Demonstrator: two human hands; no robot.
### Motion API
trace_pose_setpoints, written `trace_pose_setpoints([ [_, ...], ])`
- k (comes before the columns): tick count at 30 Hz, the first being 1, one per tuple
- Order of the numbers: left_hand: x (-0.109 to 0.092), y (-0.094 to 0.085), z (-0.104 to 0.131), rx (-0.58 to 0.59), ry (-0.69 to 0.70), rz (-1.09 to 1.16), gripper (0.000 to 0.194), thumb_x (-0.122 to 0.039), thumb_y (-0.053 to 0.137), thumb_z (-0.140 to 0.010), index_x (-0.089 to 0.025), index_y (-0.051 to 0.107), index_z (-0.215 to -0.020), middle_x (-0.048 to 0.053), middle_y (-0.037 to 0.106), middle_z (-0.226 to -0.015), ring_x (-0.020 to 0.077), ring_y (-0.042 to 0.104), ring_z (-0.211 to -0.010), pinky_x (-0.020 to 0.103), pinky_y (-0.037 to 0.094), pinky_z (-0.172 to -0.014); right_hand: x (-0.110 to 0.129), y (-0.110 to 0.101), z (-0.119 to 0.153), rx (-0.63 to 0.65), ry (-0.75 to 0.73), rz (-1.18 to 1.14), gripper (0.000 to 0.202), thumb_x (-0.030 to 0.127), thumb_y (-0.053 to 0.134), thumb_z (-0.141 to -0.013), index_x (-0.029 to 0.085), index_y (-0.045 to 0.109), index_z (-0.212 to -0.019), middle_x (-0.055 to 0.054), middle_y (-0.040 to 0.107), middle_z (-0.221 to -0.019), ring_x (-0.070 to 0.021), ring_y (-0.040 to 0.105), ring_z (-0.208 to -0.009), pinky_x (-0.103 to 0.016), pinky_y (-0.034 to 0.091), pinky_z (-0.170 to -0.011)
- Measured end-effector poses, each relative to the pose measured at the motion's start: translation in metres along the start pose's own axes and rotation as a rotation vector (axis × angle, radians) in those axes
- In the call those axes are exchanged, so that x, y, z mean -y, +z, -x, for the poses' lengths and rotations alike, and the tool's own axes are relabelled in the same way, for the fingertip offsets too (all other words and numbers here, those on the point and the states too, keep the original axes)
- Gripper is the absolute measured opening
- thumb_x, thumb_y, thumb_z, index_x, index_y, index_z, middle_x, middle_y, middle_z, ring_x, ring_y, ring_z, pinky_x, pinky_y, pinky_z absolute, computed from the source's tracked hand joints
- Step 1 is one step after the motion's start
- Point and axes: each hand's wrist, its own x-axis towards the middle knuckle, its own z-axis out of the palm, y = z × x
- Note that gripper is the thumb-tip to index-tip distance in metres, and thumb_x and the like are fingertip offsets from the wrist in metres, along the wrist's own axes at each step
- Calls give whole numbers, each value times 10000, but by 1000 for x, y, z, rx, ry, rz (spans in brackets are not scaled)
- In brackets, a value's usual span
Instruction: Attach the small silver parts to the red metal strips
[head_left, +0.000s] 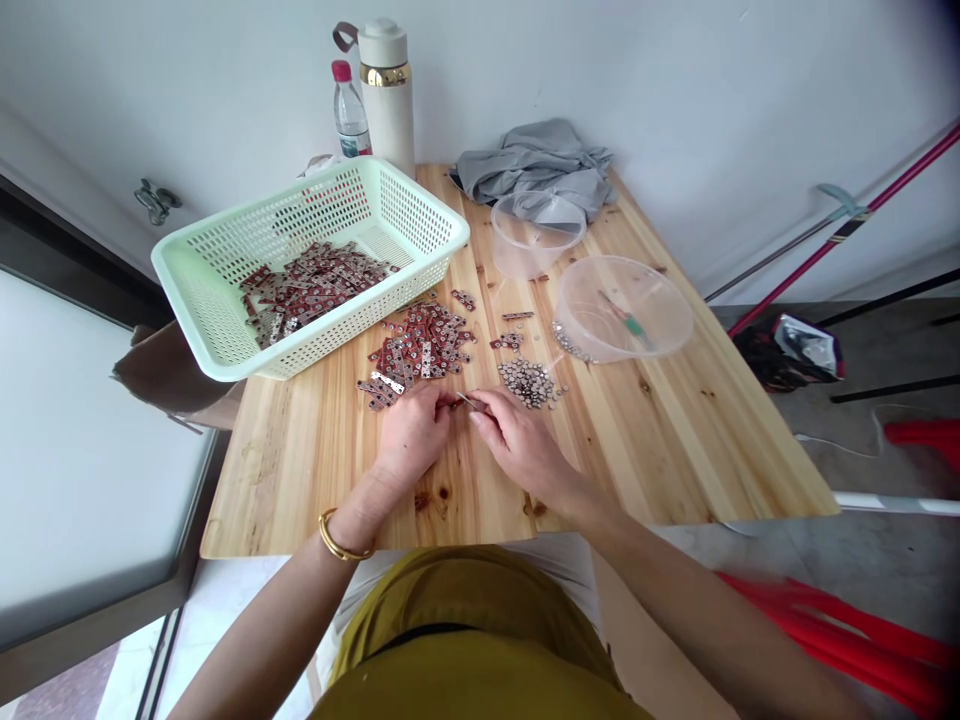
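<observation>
My left hand (pixel 414 428) is closed at the front of a pile of small reddish-brown strips with metal dots (pixel 431 340). Its fingertips pinch a small piece, mostly hidden, that looks like one of these strips. Close beside it, my right hand (pixel 519 438) is closed on a thin pointed metal tool (pixel 469 401), whose tip points toward the left fingertips. Just beyond the right hand lies a heap of small round metal pieces (pixel 529 382). A few separate strips (pixel 507 341) rest between the two piles.
A pale green perforated basket (pixel 311 345) holds many more strips at the left. Two clear plastic tubs (pixel 637 305) stand at the right, near a grey cloth (pixel 536 160). A white flask (pixel 390 110) and a water bottle (pixel 351 115) stand at the back.
</observation>
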Motion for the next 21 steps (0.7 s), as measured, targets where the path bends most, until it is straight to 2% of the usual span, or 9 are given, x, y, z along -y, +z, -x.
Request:
trace_pose_setpoints([
  [4,-1,1,1,-18,-11,-11,221,-110,515,-809,-225,683,-895,13,702,-937,175,648,-864,263,488,-731,10,5,14,-69,94,49,270,188,372,-969,215,558,-1162,-96,594,-1044,-215,608,-953,-361,493,-821],
  [13,-4,2,2,-24,-19,-18,219,-114,498,-821,-206,676,-910,28,703,-943,174,647,-863,248,475,-711,13,9,13,-21,110,153,250,183,407,-959,216,639,-1048,-71,581,-943,-200,605,-861,-317,476,-735],
  [21,-1,3,2,-27,3,-40,198,-119,490,-831,-196,657,-908,41,682,-955,176,640,-868,257,475,-723,14,4,8,24,107,134,224,164,436,-947,212,646,-1007,-62,594,-932,-186,612,-840,-295,472,-718],
])
